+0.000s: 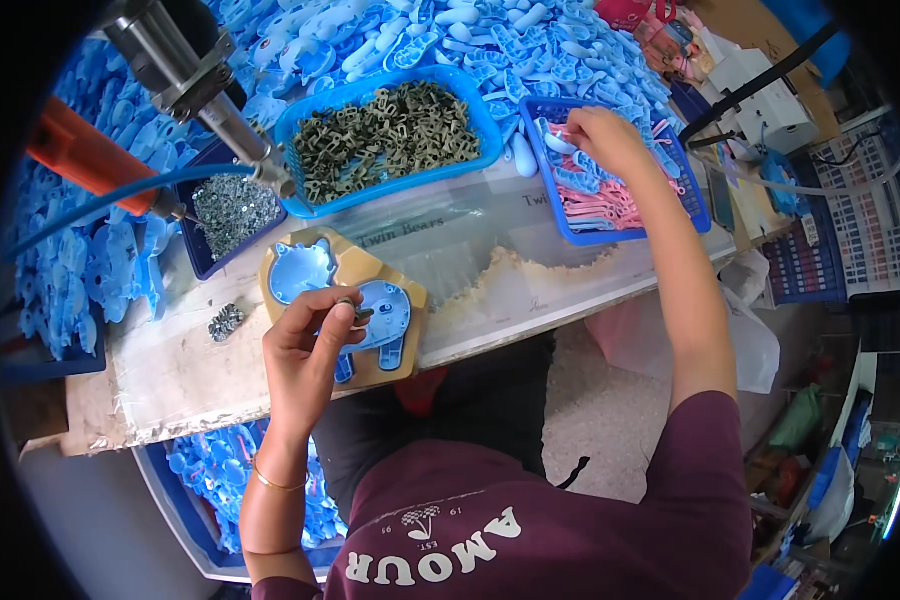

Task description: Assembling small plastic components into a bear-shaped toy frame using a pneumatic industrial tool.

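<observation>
My left hand (305, 340) is closed, thumb and forefinger pinching a small dark metal clip (362, 313). It hovers over a tan wooden fixture (406, 340) with light-blue plastic shell halves set into it, a rounded one (302, 270) and an animal-shaped one (386, 312). At the right, my right hand (606, 138) reaches into a dark-blue basket (705, 222) of pink strips (595, 208) and light-blue plastic pieces. Its fingers are curled down by a curved blue piece (558, 143). Whatever lies between those fingertips is hidden.
A blue tray (492, 130) of similar metal clips and a dark bin of screws (232, 215) stand behind the fixture. An orange screwdriver (95, 160) and a metal tool (205, 95) hang at the left. Blue shells (370, 40) pile up behind; loose screws (226, 322) lie left.
</observation>
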Action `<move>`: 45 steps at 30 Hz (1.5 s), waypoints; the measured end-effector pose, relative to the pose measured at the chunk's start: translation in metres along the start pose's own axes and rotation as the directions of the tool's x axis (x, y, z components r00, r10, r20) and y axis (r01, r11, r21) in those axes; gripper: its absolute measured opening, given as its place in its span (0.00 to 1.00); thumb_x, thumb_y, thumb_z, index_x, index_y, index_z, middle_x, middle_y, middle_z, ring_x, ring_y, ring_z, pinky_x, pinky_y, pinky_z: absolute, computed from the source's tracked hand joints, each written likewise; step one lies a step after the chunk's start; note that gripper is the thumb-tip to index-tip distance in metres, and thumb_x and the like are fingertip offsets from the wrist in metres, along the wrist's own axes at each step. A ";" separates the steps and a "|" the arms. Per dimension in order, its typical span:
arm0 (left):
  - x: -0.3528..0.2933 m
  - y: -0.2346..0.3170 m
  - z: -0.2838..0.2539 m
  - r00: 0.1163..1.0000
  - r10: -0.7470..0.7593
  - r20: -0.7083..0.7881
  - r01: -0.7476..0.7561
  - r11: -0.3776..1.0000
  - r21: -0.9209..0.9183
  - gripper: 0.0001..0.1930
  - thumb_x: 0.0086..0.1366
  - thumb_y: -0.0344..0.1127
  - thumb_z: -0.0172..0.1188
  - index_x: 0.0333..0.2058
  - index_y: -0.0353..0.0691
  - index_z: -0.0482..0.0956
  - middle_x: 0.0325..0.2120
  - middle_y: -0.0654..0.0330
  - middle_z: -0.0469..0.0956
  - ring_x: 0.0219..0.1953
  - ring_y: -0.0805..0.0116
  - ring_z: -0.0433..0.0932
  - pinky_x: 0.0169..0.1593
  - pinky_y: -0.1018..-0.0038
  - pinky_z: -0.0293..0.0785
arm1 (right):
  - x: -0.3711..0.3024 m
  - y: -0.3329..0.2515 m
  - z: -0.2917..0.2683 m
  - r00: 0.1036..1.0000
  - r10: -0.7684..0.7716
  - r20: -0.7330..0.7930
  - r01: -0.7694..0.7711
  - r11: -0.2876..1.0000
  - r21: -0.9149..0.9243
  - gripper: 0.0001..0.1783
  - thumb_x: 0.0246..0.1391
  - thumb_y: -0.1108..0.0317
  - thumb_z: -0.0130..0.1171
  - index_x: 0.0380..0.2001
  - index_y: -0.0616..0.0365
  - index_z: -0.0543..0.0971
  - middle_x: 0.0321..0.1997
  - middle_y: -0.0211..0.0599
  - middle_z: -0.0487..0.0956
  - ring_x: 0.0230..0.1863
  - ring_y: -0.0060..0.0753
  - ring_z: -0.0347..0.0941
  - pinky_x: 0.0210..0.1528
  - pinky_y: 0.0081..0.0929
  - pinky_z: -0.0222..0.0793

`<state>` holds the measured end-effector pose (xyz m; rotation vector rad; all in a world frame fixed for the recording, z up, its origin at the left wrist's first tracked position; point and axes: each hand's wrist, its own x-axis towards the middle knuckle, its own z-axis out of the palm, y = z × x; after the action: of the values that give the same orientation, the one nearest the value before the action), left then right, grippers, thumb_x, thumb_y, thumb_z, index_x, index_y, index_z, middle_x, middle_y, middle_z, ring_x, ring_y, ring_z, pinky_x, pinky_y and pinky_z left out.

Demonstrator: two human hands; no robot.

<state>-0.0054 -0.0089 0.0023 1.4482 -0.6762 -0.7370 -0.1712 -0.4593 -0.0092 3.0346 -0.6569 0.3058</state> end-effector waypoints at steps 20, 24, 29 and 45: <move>0.021 0.003 -0.009 0.987 -0.130 -0.096 0.124 0.990 -0.063 0.10 0.72 0.33 0.60 0.44 0.31 0.80 0.34 0.58 0.84 0.37 0.72 0.85 0.40 0.77 0.83 | -0.045 -0.168 -0.068 0.980 0.105 0.171 -0.197 0.341 0.919 0.10 0.54 0.78 0.68 0.39 0.60 0.80 0.34 0.26 0.81 0.36 0.15 0.75 0.38 0.15 0.70; 0.019 0.002 -0.005 0.985 -0.128 -0.117 0.115 0.988 -0.107 0.10 0.72 0.34 0.60 0.41 0.30 0.80 0.33 0.58 0.84 0.35 0.73 0.85 0.39 0.78 0.82 | -0.051 -0.237 -0.058 0.972 -0.101 0.211 -0.174 0.295 0.939 0.12 0.54 0.76 0.69 0.43 0.61 0.82 0.36 0.29 0.83 0.36 0.16 0.77 0.39 0.17 0.72; 0.014 0.002 -0.008 0.989 -0.098 -0.109 0.085 0.990 -0.116 0.09 0.72 0.34 0.60 0.39 0.32 0.80 0.33 0.60 0.83 0.36 0.76 0.83 0.41 0.79 0.82 | -0.050 -0.256 -0.039 0.975 -0.140 0.175 -0.119 0.339 0.933 0.08 0.56 0.73 0.69 0.38 0.61 0.82 0.35 0.28 0.83 0.35 0.15 0.77 0.39 0.17 0.72; 0.009 0.001 -0.033 0.989 -0.135 0.064 0.140 0.986 -0.091 0.10 0.72 0.34 0.61 0.40 0.30 0.81 0.31 0.60 0.83 0.33 0.76 0.83 0.38 0.80 0.82 | -0.052 -0.283 -0.041 0.946 -0.323 0.016 0.142 0.459 0.877 0.11 0.55 0.75 0.68 0.43 0.58 0.84 0.33 0.32 0.82 0.30 0.21 0.77 0.34 0.20 0.72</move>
<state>0.0263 0.0042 0.0024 1.4000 -0.5809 -0.9096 -0.1088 -0.1775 0.0268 4.1260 0.0124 0.4724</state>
